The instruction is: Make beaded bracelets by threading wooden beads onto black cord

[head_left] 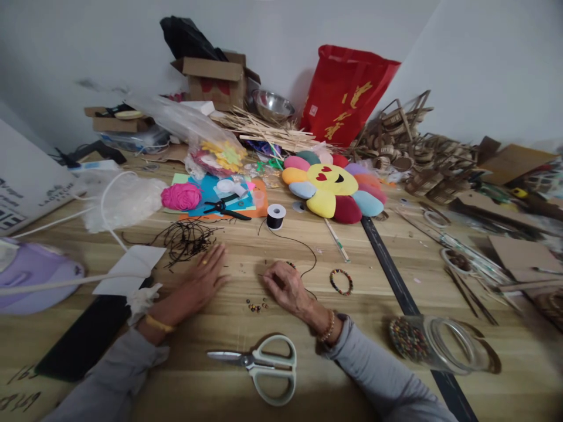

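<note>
My left hand (pixel 204 278) lies flat on the wooden table with fingers stretched, beside a tangle of cut black cords (pixel 189 237). My right hand (pixel 287 288) is closed in a pinch; a short dark end shows at its fingertips. A thin black cord (pixel 315 255) runs from the white spool (pixel 276 217) round to this hand, and a few beads show at its far side, partly hidden. Small loose beads (pixel 255 306) lie between my hands. To the right rests a finished-looking beaded bracelet (pixel 341 282). Scissors (pixel 268 364) with pale handles lie nearest me.
A clear jar of beads (pixel 431 343) lies on its side at the right. Black pliers (pixel 226 208) rest on coloured sheets. Farther back are a flower cushion (pixel 334 184), a red bag (pixel 347 97) and wooden sticks (pixel 272 132). A black phone-like slab (pixel 88 337) sits left.
</note>
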